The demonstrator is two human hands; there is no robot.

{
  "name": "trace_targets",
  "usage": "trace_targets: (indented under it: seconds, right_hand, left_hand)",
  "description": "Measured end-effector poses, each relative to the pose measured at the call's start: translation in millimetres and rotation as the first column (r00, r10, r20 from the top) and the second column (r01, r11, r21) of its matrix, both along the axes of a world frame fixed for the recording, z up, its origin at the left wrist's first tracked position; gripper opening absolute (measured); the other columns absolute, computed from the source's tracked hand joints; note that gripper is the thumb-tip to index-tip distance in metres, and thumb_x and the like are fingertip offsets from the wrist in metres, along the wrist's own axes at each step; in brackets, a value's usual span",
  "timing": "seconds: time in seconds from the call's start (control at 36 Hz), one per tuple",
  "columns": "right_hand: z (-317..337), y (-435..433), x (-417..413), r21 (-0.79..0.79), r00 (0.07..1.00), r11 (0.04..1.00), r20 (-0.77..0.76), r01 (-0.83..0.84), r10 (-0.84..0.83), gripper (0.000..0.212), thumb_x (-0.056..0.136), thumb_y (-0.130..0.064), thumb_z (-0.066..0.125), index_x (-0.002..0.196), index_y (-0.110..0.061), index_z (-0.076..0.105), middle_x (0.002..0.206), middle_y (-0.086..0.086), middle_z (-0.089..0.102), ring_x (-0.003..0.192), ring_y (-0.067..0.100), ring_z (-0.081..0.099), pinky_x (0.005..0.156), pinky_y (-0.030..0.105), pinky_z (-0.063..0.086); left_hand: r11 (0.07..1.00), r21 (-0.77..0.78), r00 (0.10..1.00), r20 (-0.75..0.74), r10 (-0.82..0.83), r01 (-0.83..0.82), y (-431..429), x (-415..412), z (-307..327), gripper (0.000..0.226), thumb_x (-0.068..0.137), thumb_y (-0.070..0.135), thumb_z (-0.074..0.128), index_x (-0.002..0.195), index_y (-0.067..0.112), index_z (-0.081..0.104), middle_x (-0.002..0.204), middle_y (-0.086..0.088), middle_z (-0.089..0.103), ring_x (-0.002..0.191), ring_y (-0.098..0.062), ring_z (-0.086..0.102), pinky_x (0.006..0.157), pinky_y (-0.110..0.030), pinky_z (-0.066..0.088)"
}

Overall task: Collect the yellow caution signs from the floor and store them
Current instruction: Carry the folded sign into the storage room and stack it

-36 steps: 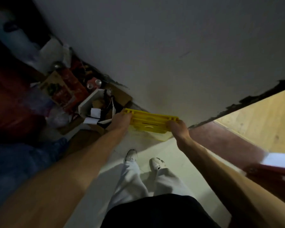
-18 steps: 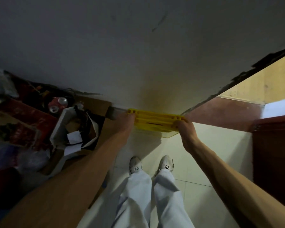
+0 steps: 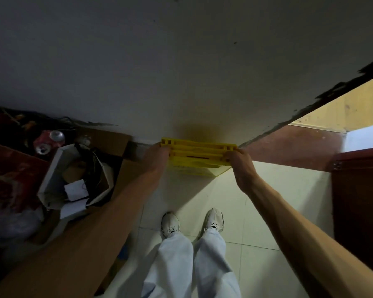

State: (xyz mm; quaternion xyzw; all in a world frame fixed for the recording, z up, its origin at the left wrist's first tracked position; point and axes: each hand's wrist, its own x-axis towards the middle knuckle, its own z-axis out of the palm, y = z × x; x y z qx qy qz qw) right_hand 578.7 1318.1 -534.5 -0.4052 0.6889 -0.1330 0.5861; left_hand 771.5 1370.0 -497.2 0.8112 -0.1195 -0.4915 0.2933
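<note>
Left hand [image 3: 157, 154]: gripping left end of folded yellow plastic caution signs [image 3: 197, 154] | right hand [image 3: 238, 161]: gripping right end | signs: held upright against grey wall [image 3: 181, 72], above pale tiled floor [image 3: 235, 201] | white cardboard box of clutter [image 3: 58, 168]: to the left

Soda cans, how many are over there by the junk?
2. Both soda cans lie on their sides in the clutter at the left, near the wall: one farther back, one just in front, above the open white box. More may be hidden in the dark pile.
</note>
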Motion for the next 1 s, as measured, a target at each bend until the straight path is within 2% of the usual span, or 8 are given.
trace_targets:
  seconds: [0.11,0.22,0.5,0.58,0.69,0.78,0.83,1.0]
  right_hand:
    - [-5,-17,-6,-0.009,0.999,0.999,0.01,0.042,-0.041,0.046,0.055,-0.027,0.051,0.092,-0.006,0.066,0.108,0.023,0.067,0.105,0.042,0.061,0.094,0.062,0.047]
    - [-3,-32,-4,-0.024,0.999,0.999,0.033,0.03,-0.03,0.036,0.057,-0.024,0.05,0.086,-0.01,0.067,0.102,0.015,0.069,0.103,0.04,0.063,0.095,0.06,0.048]
    - [-4,-63,2,-0.001,0.99,0.992,0.052,0.128,-0.128,0.02,0.058,-0.02,0.055,0.074,-0.013,0.063,0.09,0.013,0.065,0.09,0.032,0.062,0.086,0.053,0.052]
    - [4,-63,1,0.009,0.992,0.992,0.035,0.122,-0.123,0.018,0.059,-0.024,0.055,0.072,-0.013,0.06,0.088,0.012,0.062,0.089,0.031,0.06,0.078,0.043,0.048]
    - [34,-53,-4,0.005,0.996,0.996,0.008,0.084,-0.084,0.011,0.082,-0.016,0.054,0.071,-0.015,0.054,0.085,0.009,0.057,0.083,0.026,0.058,0.079,0.041,0.052]
    - [54,-45,-12,-0.035,0.995,0.994,-0.007,0.104,-0.104,0.01,0.076,-0.01,0.053,0.079,-0.005,0.062,0.093,0.016,0.066,0.09,0.032,0.065,0.079,0.044,0.053]
    - [80,-40,-16,-0.024,0.991,0.991,0.021,0.134,-0.133,0.014,0.082,-0.005,0.054,0.073,-0.013,0.061,0.085,0.007,0.063,0.082,0.024,0.058,0.078,0.039,0.046]
    - [148,-17,-43,0.009,0.991,0.993,0.061,0.118,-0.118,0.018,0.089,-0.007,0.053,0.075,-0.012,0.063,0.075,0.006,0.055,0.072,0.02,0.05,0.071,0.036,0.042]
  left_hand:
    - [0.999,-0.048,1.0,-0.014,-0.025,0.024,-16,4,-13,0.039,0.055,0.023,0.047,0.087,0.015,0.068,0.102,-0.016,0.071,0.097,-0.036,0.066,0.089,-0.051,0.053]
    - [0.997,-0.071,0.999,-0.028,-0.021,0.019,-31,7,-19,0.027,0.057,0.022,0.047,0.076,0.019,0.066,0.102,-0.015,0.071,0.098,-0.036,0.066,0.091,-0.053,0.052]
    - [0.984,-0.069,0.986,0.006,-0.165,0.165,-61,13,4,0.005,0.053,0.019,0.044,0.057,0.019,0.047,0.059,-0.003,0.043,0.055,-0.016,0.037,0.055,-0.028,0.027]
    - [0.978,-0.031,0.978,0.037,-0.205,0.206,-65,19,4,0.006,0.066,0.019,0.054,0.068,0.014,0.053,0.072,-0.004,0.052,0.075,-0.022,0.048,0.061,-0.028,0.033]
    - [0.979,-0.014,0.975,0.098,-0.202,0.204,-63,18,17,0.03,0.095,0.014,0.046,0.118,-0.001,0.058,0.135,-0.021,0.051,0.126,-0.031,0.046,0.09,-0.026,0.033]
    - [0.969,0.026,0.954,0.171,-0.247,0.246,-55,15,38,0.03,0.095,0.012,0.044,0.065,0.018,0.044,0.088,-0.003,0.057,0.102,-0.022,0.048,0.076,-0.02,0.025]
    - [0.956,0.08,0.934,0.205,-0.293,0.283,-53,10,58,0.038,0.093,0.01,0.042,0.056,0.013,0.034,0.069,-0.005,0.044,0.087,-0.022,0.044,0.072,-0.023,0.027]
    - [0.939,0.003,0.938,0.05,-0.344,0.344,-39,-25,127,0.023,0.088,0.01,0.05,0.065,0.013,0.052,0.092,-0.013,0.055,0.086,-0.025,0.052,0.076,-0.036,0.044]
